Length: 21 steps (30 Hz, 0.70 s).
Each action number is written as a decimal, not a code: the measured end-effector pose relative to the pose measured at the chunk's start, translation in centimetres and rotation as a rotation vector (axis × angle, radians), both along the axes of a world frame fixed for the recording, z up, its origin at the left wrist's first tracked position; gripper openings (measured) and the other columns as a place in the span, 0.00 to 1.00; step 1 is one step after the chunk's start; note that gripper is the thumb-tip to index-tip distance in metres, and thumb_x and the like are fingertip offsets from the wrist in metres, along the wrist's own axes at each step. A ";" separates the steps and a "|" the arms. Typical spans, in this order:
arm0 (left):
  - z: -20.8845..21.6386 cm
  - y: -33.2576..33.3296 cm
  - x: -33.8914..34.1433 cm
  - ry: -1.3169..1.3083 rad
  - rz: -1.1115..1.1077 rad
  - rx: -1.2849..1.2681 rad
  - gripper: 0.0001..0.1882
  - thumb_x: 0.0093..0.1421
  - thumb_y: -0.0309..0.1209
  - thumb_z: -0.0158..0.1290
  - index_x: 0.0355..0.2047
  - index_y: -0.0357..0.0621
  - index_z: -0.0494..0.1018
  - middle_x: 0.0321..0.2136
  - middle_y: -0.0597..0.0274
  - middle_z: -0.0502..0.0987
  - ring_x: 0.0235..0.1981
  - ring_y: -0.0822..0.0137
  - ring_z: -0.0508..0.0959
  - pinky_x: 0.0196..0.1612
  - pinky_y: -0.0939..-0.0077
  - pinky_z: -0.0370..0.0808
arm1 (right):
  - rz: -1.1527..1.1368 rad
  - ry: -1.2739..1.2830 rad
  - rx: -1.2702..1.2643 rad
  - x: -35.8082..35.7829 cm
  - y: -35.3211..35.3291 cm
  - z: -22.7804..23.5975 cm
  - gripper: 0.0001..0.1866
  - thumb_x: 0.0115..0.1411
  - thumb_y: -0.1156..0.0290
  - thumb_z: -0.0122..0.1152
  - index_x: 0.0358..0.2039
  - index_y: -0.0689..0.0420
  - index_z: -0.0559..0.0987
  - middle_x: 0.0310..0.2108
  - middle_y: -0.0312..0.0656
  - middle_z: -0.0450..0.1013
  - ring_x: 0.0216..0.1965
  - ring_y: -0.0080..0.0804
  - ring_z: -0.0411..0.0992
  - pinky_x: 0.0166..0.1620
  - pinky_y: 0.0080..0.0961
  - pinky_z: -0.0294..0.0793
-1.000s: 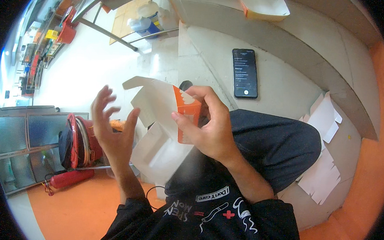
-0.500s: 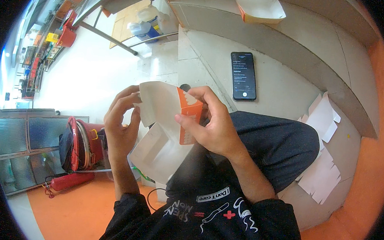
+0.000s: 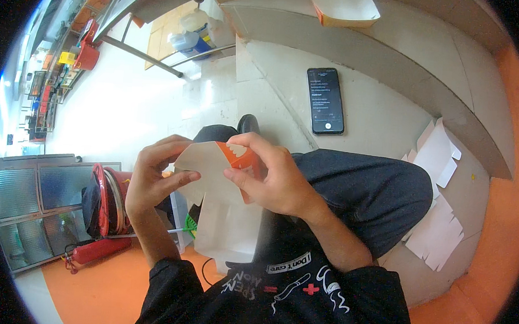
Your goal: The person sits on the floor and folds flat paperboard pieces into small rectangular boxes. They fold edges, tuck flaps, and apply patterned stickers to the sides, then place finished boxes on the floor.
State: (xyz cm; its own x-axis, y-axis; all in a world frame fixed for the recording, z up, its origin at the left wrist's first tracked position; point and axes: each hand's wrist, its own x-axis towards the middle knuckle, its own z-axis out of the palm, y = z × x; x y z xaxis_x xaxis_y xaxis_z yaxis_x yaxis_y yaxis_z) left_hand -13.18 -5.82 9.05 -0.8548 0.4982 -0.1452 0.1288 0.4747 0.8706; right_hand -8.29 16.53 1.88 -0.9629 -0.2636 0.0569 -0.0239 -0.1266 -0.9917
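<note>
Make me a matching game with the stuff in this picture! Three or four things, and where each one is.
Things:
1. phone
2. folded paper box
3. flat paper cut-outs
4. finished paper tray

Places:
A. on the upper ledge, at the top of the picture
B. lying on the step by the person's right knee
C. screen up on the grey step ahead
D. held in both hands

Pairs: 1-C, 2-D, 3-B, 4-A
</note>
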 end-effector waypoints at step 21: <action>-3.7 -3.0 -0.7 -0.527 -0.049 0.263 0.40 0.37 0.44 0.74 0.45 0.26 0.73 0.37 0.55 0.78 0.39 0.68 0.79 0.45 0.74 0.75 | -0.166 0.105 0.019 -1.5 -1.3 -2.9 0.12 0.57 0.69 0.65 0.35 0.62 0.75 0.27 0.44 0.73 0.26 0.31 0.73 0.31 0.28 0.73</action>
State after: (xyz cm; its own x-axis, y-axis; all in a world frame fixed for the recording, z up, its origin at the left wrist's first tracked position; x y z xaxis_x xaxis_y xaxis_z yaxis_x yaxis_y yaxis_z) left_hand -13.85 -8.83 5.39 -0.6761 0.6119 -0.4105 -0.3369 0.2387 0.9108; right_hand -9.81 15.25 -1.04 -0.9822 -0.1041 0.1562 -0.1466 -0.0938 -0.9847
